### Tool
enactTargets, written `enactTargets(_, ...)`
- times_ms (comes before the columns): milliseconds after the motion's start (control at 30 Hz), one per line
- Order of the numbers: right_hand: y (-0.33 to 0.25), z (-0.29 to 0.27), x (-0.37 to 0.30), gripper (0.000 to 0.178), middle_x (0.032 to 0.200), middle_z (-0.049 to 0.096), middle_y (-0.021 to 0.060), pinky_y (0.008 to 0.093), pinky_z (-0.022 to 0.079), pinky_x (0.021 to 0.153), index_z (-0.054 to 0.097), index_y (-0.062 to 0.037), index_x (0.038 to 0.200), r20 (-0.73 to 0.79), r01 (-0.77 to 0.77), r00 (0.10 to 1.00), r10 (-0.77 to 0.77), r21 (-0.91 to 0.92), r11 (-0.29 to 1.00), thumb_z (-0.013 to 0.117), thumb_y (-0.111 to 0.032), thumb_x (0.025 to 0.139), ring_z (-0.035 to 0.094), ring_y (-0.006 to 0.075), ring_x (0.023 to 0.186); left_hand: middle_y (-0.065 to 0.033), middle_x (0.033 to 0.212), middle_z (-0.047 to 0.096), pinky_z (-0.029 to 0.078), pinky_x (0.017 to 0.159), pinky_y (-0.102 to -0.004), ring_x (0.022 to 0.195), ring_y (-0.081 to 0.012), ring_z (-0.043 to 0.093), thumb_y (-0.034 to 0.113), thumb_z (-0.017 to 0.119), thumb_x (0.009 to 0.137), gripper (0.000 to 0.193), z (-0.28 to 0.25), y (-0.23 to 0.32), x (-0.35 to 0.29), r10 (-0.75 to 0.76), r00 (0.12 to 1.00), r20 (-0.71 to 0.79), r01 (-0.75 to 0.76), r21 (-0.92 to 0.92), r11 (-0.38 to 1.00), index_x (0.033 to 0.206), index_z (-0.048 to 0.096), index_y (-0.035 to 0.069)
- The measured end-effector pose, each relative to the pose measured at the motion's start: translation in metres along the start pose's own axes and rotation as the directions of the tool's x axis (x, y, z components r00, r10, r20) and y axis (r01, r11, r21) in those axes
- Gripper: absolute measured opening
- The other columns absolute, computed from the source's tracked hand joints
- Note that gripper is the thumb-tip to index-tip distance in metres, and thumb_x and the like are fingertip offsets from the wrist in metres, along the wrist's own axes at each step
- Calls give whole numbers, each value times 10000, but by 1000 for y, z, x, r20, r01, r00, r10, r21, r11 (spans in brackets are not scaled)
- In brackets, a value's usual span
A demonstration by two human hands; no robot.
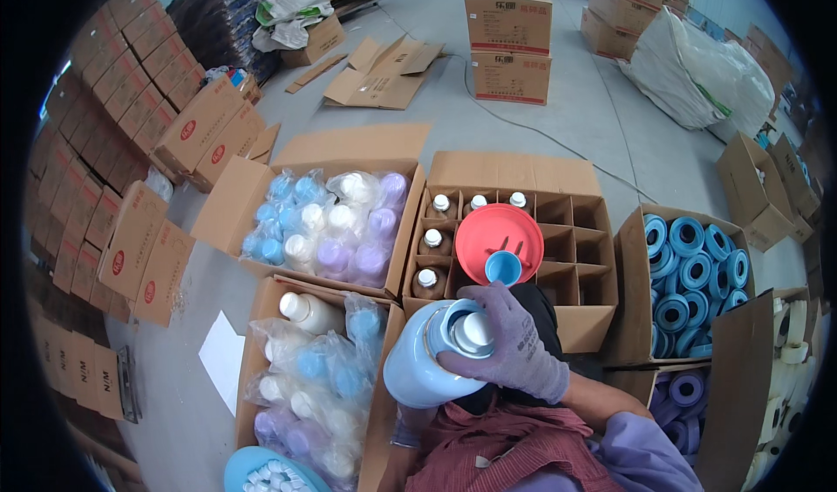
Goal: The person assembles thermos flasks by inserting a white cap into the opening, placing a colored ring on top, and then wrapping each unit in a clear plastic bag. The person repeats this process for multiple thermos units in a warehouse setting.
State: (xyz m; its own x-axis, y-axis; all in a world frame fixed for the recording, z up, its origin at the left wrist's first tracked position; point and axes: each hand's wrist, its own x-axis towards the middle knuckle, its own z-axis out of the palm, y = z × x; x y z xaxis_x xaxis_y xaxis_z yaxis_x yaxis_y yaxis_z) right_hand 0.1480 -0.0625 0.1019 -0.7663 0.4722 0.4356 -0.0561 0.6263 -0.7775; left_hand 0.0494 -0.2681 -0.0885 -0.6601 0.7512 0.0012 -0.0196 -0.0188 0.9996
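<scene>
A pale blue plastic bottle (418, 365) with a white inner cap lies tilted in front of my chest. My right hand (514, 344), in a grey glove, is clamped over its neck and a blue ring cap. My left hand (408, 424), also gloved, supports the bottle from below and is mostly hidden under it. Just beyond stands a divided carton (575, 230) with several brown white-capped bottles (432, 241) in its left cells. A red dish (499, 239) holding a small blue cup (503, 268) rests on the dividers.
Two open cartons at left hold bagged blue, white and purple bottles (327, 226), (318, 387). A carton of blue caps (693, 269) stands at right, purple ones (684, 389) below it. A blue bowl of white stoppers (266, 474) sits lower left. Stacked cartons (509, 38) and flattened cardboard lie beyond.
</scene>
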Motion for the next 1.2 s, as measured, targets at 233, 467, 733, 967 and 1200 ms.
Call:
enactTargets(233,10,1,3,687,1085,616,148,399,495,894,543,-29,1252,38,183,980,-196,222,958,836,-267,678,614,301,1031,-165,1245,594,424,1002,-405,1168,-294,564,242,746,844,494,-1,33,64,-24,995,97,47,-237,970,1263,568,50)
enactTargets(467,3,-1,14,623,1058,608,121,381,492,888,566,-53,1244,-147,7,989,11,128,992,819,-211,697,623,276,987,-170,1172,628,457,949,-402,1100,-293,604,250,743,844,434,-4,36,62,-82,995,54,93,-257,962,1201,604,45)
enactTargets(733,18,-15,-11,675,1137,656,152,383,491,915,603,0,1219,-196,214,967,-166,257,942,824,-202,614,640,275,1006,-176,1089,667,494,887,-398,1022,-292,649,259,738,845,373,0,76,76,-136,982,128,138,-7,990,1131,646,39)
enactTargets(967,96,12,-177,764,1379,488,197,470,329,1132,429,-10,1394,-108,-97,987,116,166,981,780,-314,787,471,327,1302,-181,1016,701,527,834,-395,954,-291,689,268,735,846,328,27,185,155,-301,857,418,-110,719,687,1070,682,34)
enactTargets(1200,208,-166,-172,254,1099,635,194,445,487,935,636,-11,1066,-349,-329,910,225,-277,903,622,-193,890,613,367,1043,-146,714,667,519,681,-444,716,-323,680,462,650,870,414,103,110,149,-333,681,652,-643,750,156,716,652,78)
